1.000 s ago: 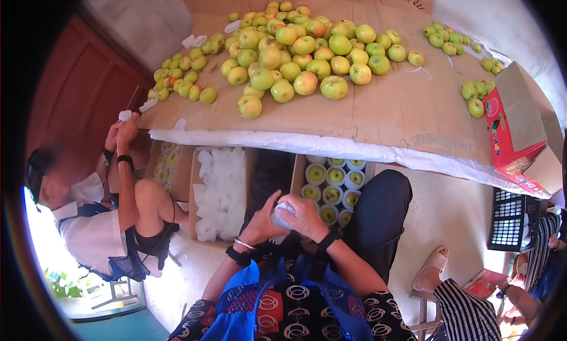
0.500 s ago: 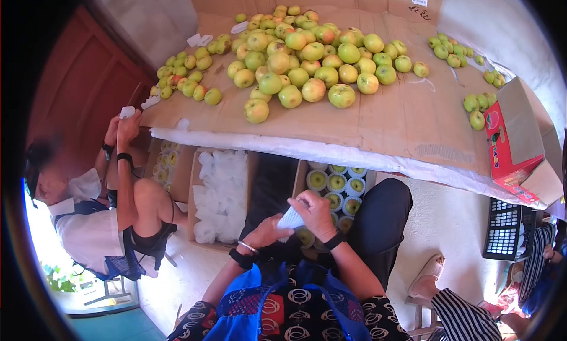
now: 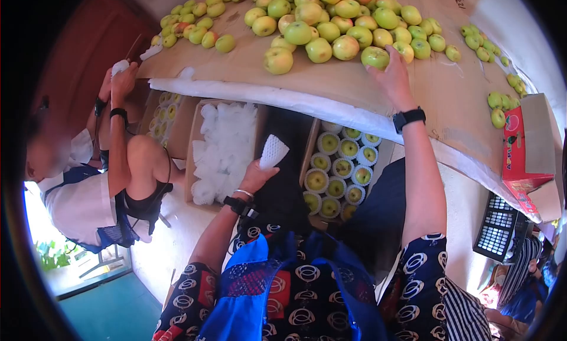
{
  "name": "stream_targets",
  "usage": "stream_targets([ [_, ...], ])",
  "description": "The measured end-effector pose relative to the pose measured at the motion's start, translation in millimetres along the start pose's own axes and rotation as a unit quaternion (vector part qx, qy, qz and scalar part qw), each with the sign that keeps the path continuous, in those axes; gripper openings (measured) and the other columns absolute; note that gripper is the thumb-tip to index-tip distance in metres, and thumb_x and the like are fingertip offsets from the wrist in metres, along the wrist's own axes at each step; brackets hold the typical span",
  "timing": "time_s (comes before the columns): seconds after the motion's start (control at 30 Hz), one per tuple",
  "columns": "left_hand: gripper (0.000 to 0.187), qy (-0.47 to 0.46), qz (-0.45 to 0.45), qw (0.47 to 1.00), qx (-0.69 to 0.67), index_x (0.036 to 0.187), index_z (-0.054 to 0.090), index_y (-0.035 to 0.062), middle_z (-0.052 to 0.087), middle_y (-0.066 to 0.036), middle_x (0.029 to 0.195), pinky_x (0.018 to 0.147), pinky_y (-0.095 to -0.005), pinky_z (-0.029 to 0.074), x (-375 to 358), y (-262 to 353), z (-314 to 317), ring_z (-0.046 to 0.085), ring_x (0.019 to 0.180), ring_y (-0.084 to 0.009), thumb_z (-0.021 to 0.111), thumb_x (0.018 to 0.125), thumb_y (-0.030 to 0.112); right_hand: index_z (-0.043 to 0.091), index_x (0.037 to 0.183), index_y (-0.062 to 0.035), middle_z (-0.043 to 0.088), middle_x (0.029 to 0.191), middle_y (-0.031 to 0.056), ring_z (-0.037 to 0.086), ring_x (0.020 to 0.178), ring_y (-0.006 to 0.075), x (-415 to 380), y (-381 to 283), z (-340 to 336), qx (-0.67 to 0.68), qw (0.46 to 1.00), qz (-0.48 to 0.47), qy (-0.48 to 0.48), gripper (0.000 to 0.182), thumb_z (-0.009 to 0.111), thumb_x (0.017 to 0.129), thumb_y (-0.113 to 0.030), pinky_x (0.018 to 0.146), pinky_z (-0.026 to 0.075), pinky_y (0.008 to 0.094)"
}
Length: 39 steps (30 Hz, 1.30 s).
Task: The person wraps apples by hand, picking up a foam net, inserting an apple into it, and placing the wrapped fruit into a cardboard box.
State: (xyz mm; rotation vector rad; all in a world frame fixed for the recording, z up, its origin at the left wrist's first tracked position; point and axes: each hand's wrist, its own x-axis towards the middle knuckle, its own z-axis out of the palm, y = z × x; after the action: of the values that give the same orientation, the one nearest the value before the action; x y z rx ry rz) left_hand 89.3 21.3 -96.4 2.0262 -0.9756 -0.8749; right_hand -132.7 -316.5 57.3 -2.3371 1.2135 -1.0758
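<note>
My left hand [image 3: 258, 178] is closed round the lower end of a white foam net sleeve [image 3: 274, 151], whose wide mouth points up. On the cardboard-covered table, my right hand [image 3: 393, 80] reaches to the front of a large apple pile [image 3: 331, 31]. Its thumb and fingers are round a green apple [image 3: 374, 58] that still rests on the cardboard. Below the table edge stands a box of apples in foam nets [image 3: 336, 187], set in rows. Left of it, an open carton [image 3: 190, 184] holds a heap of white foam nets [image 3: 223, 146].
Smaller apple groups lie at the table's left [image 3: 192, 25] and right [image 3: 481, 42]. A red apple carton [image 3: 520, 152] stands on the right edge, above a black crate [image 3: 496, 229]. At left sits another person [image 3: 88, 205], hands raised with something white.
My right hand has left the foam net and reached up to an apple on the table. My left hand keeps the net, now held upright and higher. The view has shifted downward.
</note>
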Motion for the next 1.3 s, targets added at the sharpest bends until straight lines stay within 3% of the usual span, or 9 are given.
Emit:
stream_targets([
  [0.2,0.034,0.0,-0.021,0.999,0.049,0.094,0.064,0.0006,0.066,-0.018,0.089,0.075,-0.0352,0.05,-9,6,-2,0.064,0.088,-0.0285,0.07,0.07,0.024,0.04,0.123,-0.0004,0.051,0.111,0.0257,0.047,0.109,0.0387,14,9,19,0.007,0.994,0.054,-0.095,0.066,0.07,0.068,-0.021,0.092,0.04,0.0422],
  [0.33,0.033,-0.012,-0.019,0.999,0.026,0.097,0.062,-0.001,0.067,-0.013,0.09,0.075,-0.0317,0.049,4,6,4,0.064,0.085,-0.0196,0.071,0.072,0.019,0.042,0.122,-0.0001,0.052,0.11,0.0251,0.051,0.105,0.0363,24,13,15,-0.014,0.994,0.052,-0.1,0.067,0.072,0.066,-0.02,0.089,0.043,0.0406],
  [0.47,0.035,-0.015,-0.011,0.996,0.088,0.094,0.064,0.0008,0.065,-0.018,0.091,0.075,-0.0354,0.05,-3,36,-2,0.064,0.085,-0.0306,0.07,0.069,0.025,0.042,0.123,0.0005,0.053,0.115,0.0167,0.055,0.102,0.0265,-10,16,4,0.204,0.971,0.089,-0.085,0.072,0.076,0.063,-0.018,0.087,0.045,0.0341],
  [0.57,0.045,-0.043,0.003,0.995,0.087,0.1,0.057,0.0008,0.064,-0.019,0.09,0.069,-0.0355,0.05,-1,23,1,0.064,0.079,-0.0291,0.071,0.07,0.03,0.038,0.129,0.0006,0.05,0.12,0.0105,0.051,0.11,0.0217,-75,-55,-37,0.544,0.816,0.169,-0.097,0.07,0.072,0.068,-0.008,0.093,0.042,0.0327],
  [0.7,0.045,-0.097,-0.074,0.991,0.056,0.105,0.047,0.0032,0.062,-0.014,0.085,0.06,-0.0332,0.05,-13,43,-1,0.063,0.074,-0.0219,0.064,0.078,0.035,0.037,0.13,-0.0036,0.05,0.122,0.0128,0.053,0.11,0.0261,-145,-90,-58,0.754,0.604,0.23,-0.114,0.062,0.066,0.075,-0.014,0.09,0.047,0.0368],
  [0.77,0.037,-0.118,-0.073,0.975,-0.172,0.105,0.042,0.005,0.059,-0.008,0.083,0.053,-0.0301,0.047,-16,43,-3,0.059,0.073,-0.0144,0.053,0.087,0.036,0.036,0.13,-0.004,0.05,0.122,0.0124,0.054,0.109,0.0262,-164,-95,-59,0.79,0.55,0.257,-0.088,0.062,0.064,0.076,-0.013,0.087,0.048,0.0367],
  [0.93,0.031,-0.096,0.039,0.936,-0.336,0.119,0.045,0.0055,0.053,0.0,0.086,0.07,-0.0231,0.044,-56,138,-6,0.051,0.076,-0.007,0.05,0.091,0.018,0.035,0.13,-0.0042,0.047,0.124,0.0105,0.048,0.115,0.0209,-178,-85,-56,0.662,0.733,0.154,-0.016,0.072,0.07,0.068,-0.003,0.096,0.041,0.0348],
  [1.03,0.028,-0.122,0.166,0.938,-0.277,0.116,0.049,0.0048,0.053,0.001,0.088,0.069,-0.022,0.043,-57,148,-11,0.048,0.077,-0.0056,0.054,0.089,0.01,0.033,0.131,-0.003,0.043,0.126,0.0093,0.044,0.118,0.0197,-177,-94,-61,0.626,0.771,0.118,0.002,0.079,0.073,0.063,0.001,0.101,0.035,0.0328],
  [1.3,0.024,-0.141,0.123,0.961,-0.203,0.109,0.052,0.0035,0.055,0.003,0.088,0.071,-0.0209,0.042,-62,161,-9,0.049,0.078,-0.005,0.058,0.086,0.008,0.033,0.131,-0.0029,0.042,0.13,0.0122,0.044,0.118,0.0219,-186,-86,-56,0.585,0.806,0.087,0.002,0.073,0.069,0.068,0.002,0.1,0.037,0.0337],
])
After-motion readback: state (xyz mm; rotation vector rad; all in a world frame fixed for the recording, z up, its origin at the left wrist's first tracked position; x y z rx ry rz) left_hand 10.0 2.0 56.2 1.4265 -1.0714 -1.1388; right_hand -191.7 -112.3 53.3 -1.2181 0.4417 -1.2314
